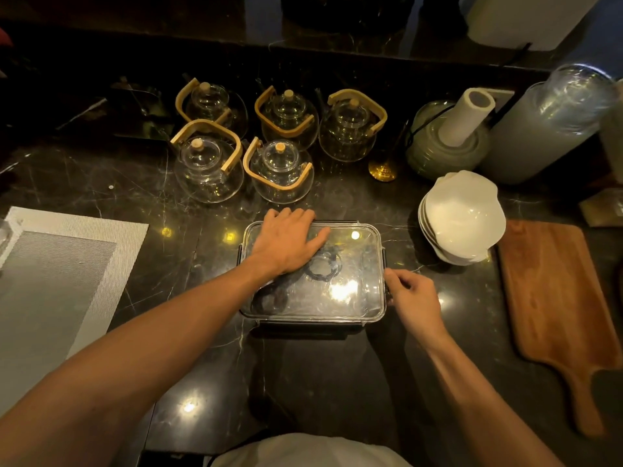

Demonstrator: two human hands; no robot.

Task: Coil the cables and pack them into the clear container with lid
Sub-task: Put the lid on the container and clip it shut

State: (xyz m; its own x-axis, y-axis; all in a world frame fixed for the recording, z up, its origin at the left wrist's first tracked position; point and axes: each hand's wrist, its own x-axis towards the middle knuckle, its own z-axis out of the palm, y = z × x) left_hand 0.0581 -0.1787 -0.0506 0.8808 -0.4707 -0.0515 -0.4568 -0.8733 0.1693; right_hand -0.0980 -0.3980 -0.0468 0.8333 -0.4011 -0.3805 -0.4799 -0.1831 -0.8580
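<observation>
The left hand (pixel 286 241) lies flat, fingers straight, pressing the lid (pixel 350 264) of the clear container (pixel 313 320) at centre. At its 3 o'clock edge, the right hand (pixel 413 294) pinches the side latch (pixel 387 264). Coiled dark cables (pixel 323 266) show through the lid.

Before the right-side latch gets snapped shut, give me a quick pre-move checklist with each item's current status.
1. Lid seated on the clear container: ok.
2. Coiled cables inside, under the lid: ok.
3. Left hand flat on the lid, steadying it: ok.
4. Right hand at the right-side latch: ok.
5. Left-side latch closed: cannot tell.
6. No cable pinched under the rim: cannot tell.
</observation>
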